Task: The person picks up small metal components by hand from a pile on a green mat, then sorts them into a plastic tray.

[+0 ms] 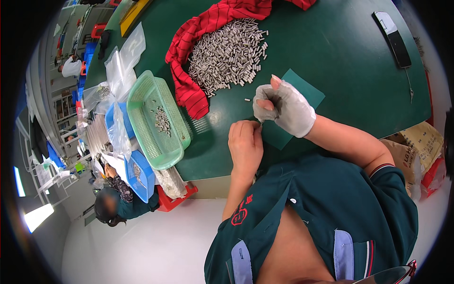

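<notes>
My left hand (246, 143) is bare and closed, thumb against the fingertips. Whatever it pinches is too small to name. Just to the right, close to those fingertips, my right hand (286, 110) is curled in a whitish glove that leaves some fingertips bare. Its inside is hidden. Beneath the right hand lies a dark green square sheet (302, 86), partly covered. One short metal pin (247, 100) rests alone on the table by the gloved fingers. Beyond it is a big heap of similar short metal pins (227, 57), bordered by a red cloth with dark stripes (191, 94).
A light green perforated basket (142, 135) holds some pins, left of my hands. Blue bins (144, 177) and clear plastic bags (125, 61) stand beyond it. A black-and-white handheld device (395, 42) lies far right on the green table (350, 61). Another person (120, 203) sits at lower left.
</notes>
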`<action>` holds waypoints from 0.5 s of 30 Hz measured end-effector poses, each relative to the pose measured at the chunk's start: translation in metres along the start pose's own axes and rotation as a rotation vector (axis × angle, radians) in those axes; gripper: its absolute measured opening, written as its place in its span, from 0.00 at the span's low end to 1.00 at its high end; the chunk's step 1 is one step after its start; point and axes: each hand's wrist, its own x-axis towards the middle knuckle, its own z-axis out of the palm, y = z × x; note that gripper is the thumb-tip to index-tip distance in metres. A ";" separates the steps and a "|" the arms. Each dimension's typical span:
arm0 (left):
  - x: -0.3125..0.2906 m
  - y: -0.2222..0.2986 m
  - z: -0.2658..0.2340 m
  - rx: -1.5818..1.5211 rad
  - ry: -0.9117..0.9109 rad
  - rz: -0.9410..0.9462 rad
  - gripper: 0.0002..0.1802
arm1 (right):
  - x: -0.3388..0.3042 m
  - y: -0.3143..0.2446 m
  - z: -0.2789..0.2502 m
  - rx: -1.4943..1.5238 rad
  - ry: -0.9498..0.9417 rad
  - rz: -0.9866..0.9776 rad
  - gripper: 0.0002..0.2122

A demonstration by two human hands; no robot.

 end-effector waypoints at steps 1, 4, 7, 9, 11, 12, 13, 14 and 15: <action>0.000 0.001 0.000 0.003 -0.006 -0.006 0.06 | 0.000 0.000 0.000 0.004 0.012 0.000 0.28; -0.001 0.000 0.000 0.006 -0.010 -0.014 0.05 | -0.001 0.000 0.000 -0.021 -0.008 0.000 0.27; -0.001 0.000 0.002 0.003 -0.004 -0.014 0.05 | -0.001 0.000 0.000 -0.026 -0.005 0.011 0.27; -0.002 0.000 0.002 0.000 -0.001 -0.013 0.05 | -0.001 -0.001 0.000 -0.026 -0.015 0.018 0.27; -0.002 0.000 0.003 -0.007 0.023 -0.001 0.05 | -0.001 0.000 0.000 -0.027 -0.024 0.026 0.27; -0.003 -0.001 0.005 -0.009 0.021 -0.002 0.05 | -0.002 0.001 0.000 -0.035 -0.016 0.023 0.26; -0.004 -0.002 0.006 -0.012 0.035 0.001 0.06 | -0.002 0.001 0.000 -0.043 -0.007 0.020 0.26; -0.005 -0.002 0.007 -0.014 0.048 0.002 0.06 | -0.002 0.002 0.000 -0.043 -0.005 0.023 0.26; -0.005 -0.003 0.008 -0.017 0.047 -0.002 0.06 | -0.002 0.003 -0.001 -0.063 -0.019 0.014 0.26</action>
